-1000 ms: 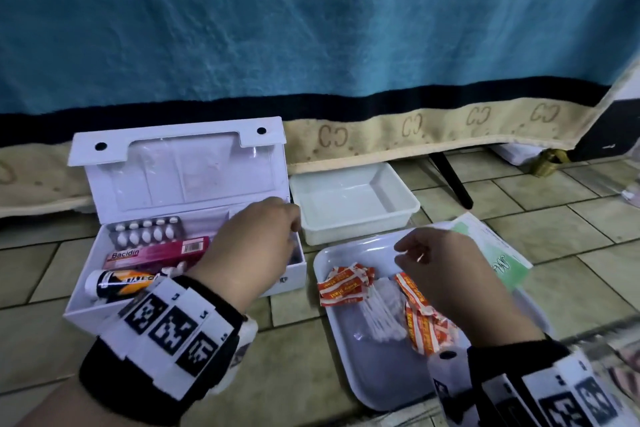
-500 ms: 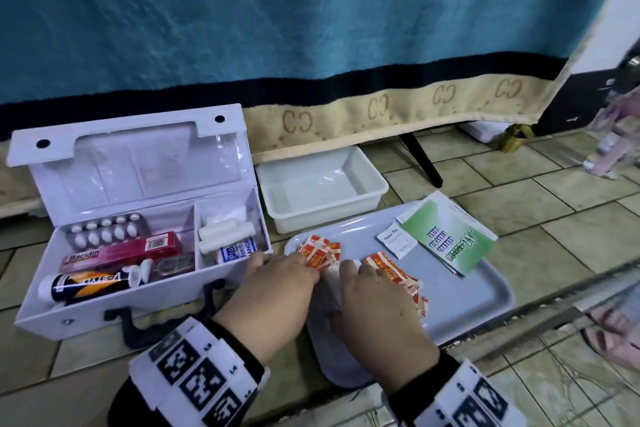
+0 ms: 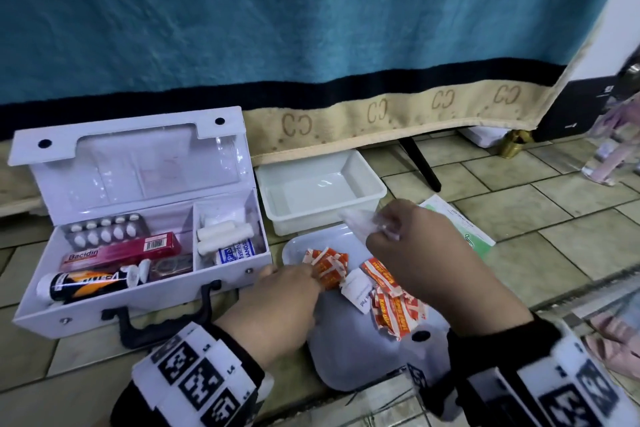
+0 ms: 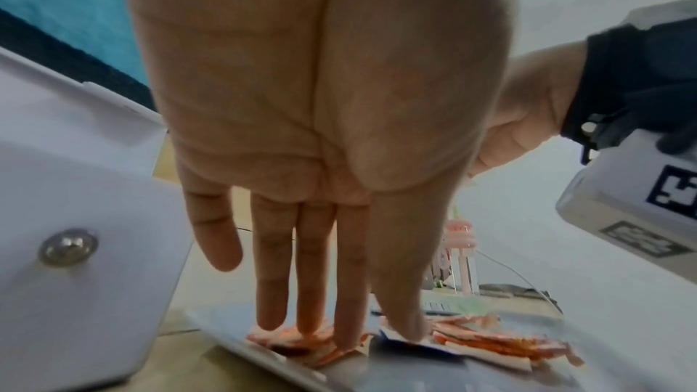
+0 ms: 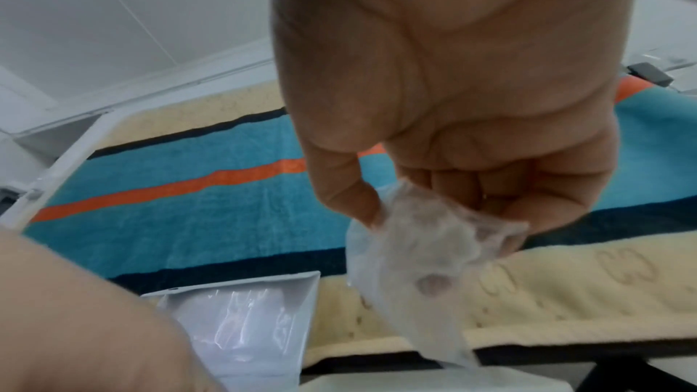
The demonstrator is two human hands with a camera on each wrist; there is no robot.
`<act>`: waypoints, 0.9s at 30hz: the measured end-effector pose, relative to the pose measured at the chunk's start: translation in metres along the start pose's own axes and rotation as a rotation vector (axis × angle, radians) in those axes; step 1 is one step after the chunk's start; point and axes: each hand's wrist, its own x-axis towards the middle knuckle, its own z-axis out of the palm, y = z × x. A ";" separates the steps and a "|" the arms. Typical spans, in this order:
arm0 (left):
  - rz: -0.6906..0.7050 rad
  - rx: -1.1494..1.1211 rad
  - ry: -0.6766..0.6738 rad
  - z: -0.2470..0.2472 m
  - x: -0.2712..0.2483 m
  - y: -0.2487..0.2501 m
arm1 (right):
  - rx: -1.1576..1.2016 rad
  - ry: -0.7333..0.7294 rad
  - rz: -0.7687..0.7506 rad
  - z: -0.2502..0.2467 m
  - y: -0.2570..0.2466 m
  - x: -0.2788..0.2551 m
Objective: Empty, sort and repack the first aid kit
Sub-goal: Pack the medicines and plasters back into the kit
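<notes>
While right hand (image 3: 412, 243) lifted, two plaster heaps (image 3: 325, 265)

glossy plastic kit (image 3: 138, 302), clear crinkly bag (image 5: 422, 249).

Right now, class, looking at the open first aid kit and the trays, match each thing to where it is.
Things:
1. silver blister pack of white tablets
2. white gauze rolls
3. crumpled clear plastic bag
4. orange-and-white plaster strips

Places:
A. on the flat grey tray
B. pinched in the right hand
C. kit's left compartment
D. kit's right compartment

Pairs: 1-C, 2-D, 3-B, 4-A
</notes>
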 end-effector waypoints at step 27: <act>-0.411 -0.324 0.349 -0.017 -0.080 -0.146 | -0.445 -0.200 -0.482 0.115 -0.138 0.091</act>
